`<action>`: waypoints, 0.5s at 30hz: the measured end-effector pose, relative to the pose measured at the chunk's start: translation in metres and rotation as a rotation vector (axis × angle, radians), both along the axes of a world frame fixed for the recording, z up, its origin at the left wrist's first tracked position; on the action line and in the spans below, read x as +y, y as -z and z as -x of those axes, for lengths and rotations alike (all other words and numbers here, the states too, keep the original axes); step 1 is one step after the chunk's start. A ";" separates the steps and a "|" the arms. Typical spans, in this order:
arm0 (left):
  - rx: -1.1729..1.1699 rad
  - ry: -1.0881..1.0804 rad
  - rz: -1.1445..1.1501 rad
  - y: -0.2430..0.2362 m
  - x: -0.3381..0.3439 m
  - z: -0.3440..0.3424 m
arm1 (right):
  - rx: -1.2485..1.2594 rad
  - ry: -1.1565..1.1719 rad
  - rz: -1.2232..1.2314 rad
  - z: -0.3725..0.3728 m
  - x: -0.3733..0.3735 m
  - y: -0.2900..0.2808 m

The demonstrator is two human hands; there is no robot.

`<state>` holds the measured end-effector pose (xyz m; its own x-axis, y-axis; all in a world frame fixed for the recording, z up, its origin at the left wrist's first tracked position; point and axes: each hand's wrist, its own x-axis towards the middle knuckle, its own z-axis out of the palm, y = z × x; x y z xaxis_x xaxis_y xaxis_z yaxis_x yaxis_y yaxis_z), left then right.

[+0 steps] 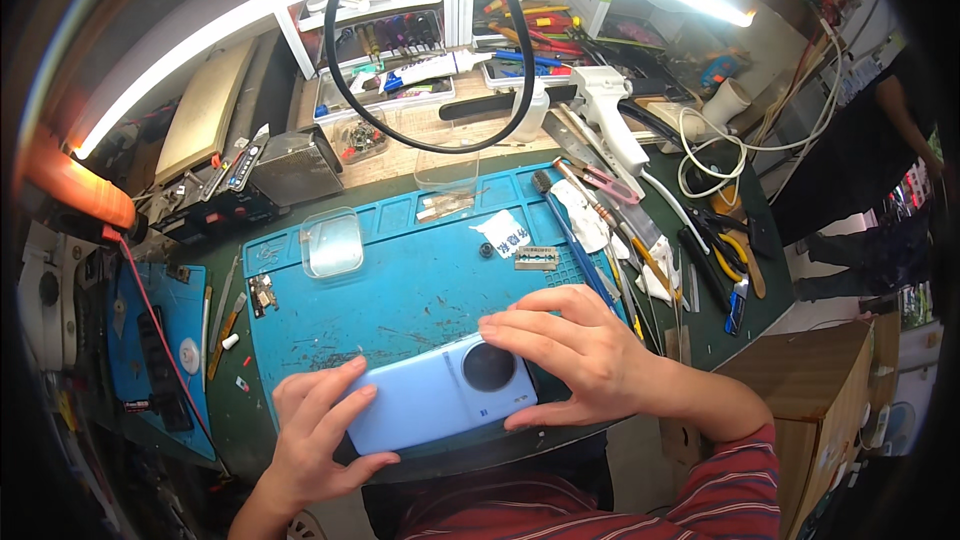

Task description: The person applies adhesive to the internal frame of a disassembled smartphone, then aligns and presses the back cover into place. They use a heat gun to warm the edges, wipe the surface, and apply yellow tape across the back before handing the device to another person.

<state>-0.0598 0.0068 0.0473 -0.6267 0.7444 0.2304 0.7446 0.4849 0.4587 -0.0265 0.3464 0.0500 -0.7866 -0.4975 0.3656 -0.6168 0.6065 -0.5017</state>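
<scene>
A light blue phone (410, 405) with a large round dark camera ring lies back side up near the front edge of the blue repair mat (380, 310). My left hand (318, 432) grips its left end, fingertips on the upper edge and thumb along the lower edge. My right hand (575, 365) grips the camera end, fingers over the top edge and thumb at the bottom corner. A razor blade (536, 258), a small dark cylinder (486, 250) and a white paper scrap (497, 227) lie above the phone on the mat.
A clear lidded box (331, 240), brushes, pliers (738, 258) and a white glue gun (610, 110) sit around the mat. A second mat (140, 340) is at left, an orange tool (85, 185) above it. A black cable loop hangs overhead. Another person (855, 200) stands at right.
</scene>
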 end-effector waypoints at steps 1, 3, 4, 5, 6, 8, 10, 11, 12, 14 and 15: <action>-0.006 0.000 0.008 0.000 0.001 -0.001 | -0.016 -0.004 -0.004 -0.001 0.001 0.000; -0.019 0.002 0.023 0.000 0.002 -0.003 | -0.049 -0.012 -0.013 -0.002 0.002 0.000; -0.018 0.005 0.038 0.001 0.002 -0.004 | -0.056 -0.013 -0.009 -0.003 0.003 0.001; -0.016 0.007 0.055 0.002 0.002 -0.004 | -0.063 -0.014 -0.005 -0.003 0.003 0.001; -0.014 0.010 0.071 0.002 0.002 -0.004 | -0.069 -0.015 -0.001 -0.003 0.004 0.002; -0.009 -0.008 0.069 0.004 0.002 -0.006 | -0.071 -0.016 0.010 -0.002 0.004 0.004; -0.011 -0.015 0.067 0.004 0.002 -0.007 | -0.075 -0.017 0.016 -0.001 0.005 0.005; -0.017 -0.012 0.067 0.004 0.003 -0.007 | -0.078 -0.017 0.016 0.000 0.006 0.005; -0.023 -0.010 0.064 0.005 0.002 -0.006 | -0.082 -0.018 0.016 0.001 0.006 0.006; -0.026 -0.002 0.071 0.005 0.003 -0.005 | -0.089 -0.019 0.014 0.002 0.007 0.006; -0.027 0.001 0.076 0.005 0.003 -0.005 | -0.092 -0.020 0.015 0.002 0.008 0.007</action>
